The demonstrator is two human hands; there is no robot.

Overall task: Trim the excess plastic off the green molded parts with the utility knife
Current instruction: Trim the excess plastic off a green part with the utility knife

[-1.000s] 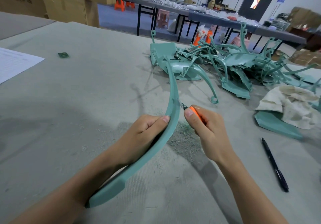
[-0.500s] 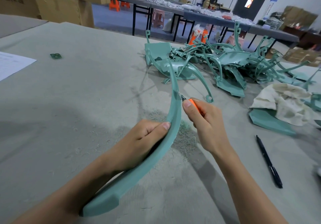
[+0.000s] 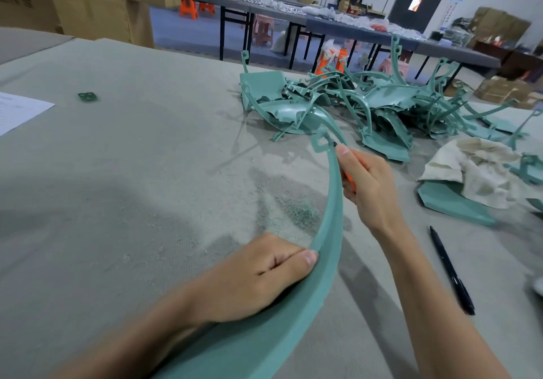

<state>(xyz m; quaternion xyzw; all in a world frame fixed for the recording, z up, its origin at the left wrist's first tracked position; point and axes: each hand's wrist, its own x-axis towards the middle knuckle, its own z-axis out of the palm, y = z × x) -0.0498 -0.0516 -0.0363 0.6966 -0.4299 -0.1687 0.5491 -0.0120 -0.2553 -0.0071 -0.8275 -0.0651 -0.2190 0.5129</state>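
The person's left grip [image 3: 252, 281] is curled around the long green curved part [image 3: 333, 217], low down near the person, with the thumb pressed on its inner edge. The part sweeps up from the bottom of the view and ends in a small loop, held above the counter [image 3: 132, 173]. The right grip [image 3: 367, 184] is wrapped around the orange knife [image 3: 349, 179] and holds it against the part's outer edge, just below the loop. The blade is too small to see well. Green shavings [image 3: 296, 211] lie on the counter beside the part. Farther back sits a pile of green parts [image 3: 367, 105]. To the right, a dirty white cloth [image 3: 482, 170] lies over a flat green piece [image 3: 452, 202], and a black pen [image 3: 451, 270] lies near it. A sheet of paper [image 3: 17, 111] lies at the far left.
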